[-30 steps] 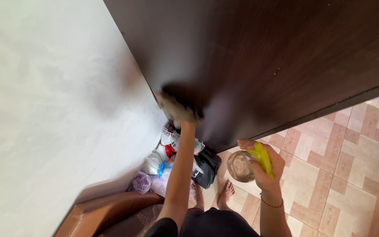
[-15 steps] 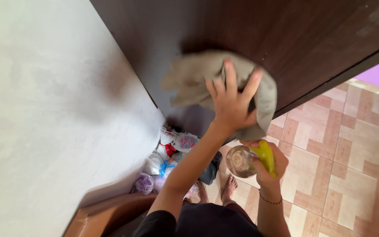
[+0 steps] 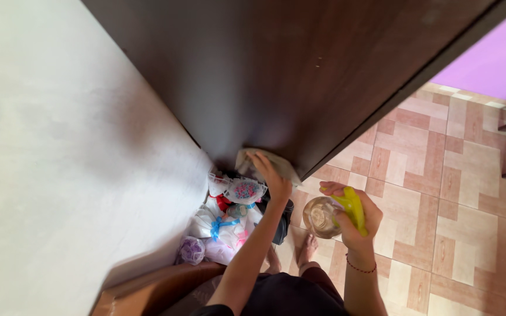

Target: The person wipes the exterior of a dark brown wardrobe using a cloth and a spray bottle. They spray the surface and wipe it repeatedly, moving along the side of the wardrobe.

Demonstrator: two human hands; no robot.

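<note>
Hiding cloth (left hand partly over)

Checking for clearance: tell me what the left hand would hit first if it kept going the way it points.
The left hand already presses a grey cloth against the dark wooden panel; likely only more panel lies ahead.
</note>
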